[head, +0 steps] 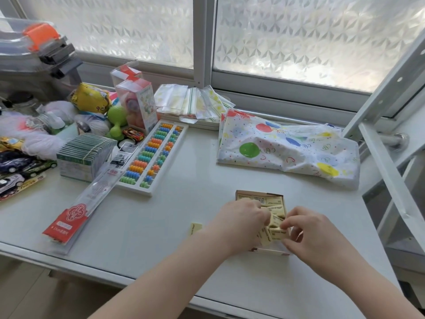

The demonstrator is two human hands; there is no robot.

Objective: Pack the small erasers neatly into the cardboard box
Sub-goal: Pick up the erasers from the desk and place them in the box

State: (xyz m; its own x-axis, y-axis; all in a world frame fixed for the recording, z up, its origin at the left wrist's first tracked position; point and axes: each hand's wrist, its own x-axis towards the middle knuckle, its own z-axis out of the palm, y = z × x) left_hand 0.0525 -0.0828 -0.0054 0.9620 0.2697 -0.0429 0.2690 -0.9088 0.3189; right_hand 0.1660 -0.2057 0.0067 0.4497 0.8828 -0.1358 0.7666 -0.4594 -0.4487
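Head view, listed by size: white tabletop (174,217); balloon-print plastic bag (287,148), well apart; multicoloured bead abacus (153,155); small open cardboard box (253,195) near me, partly filled with pale yellow paper-sleeved erasers (272,200). My left hand (239,223) curls over the box, grip hidden. My right hand (312,233) pinches one eraser (278,233). Step: seating. Next, likely, square it into its row, then fetch the stray eraser (195,227) lying left.

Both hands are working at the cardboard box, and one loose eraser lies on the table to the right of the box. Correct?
Not quite. The head view shows the loose eraser lying left of the cardboard box, beside the left hand. The right hand is also at the box.
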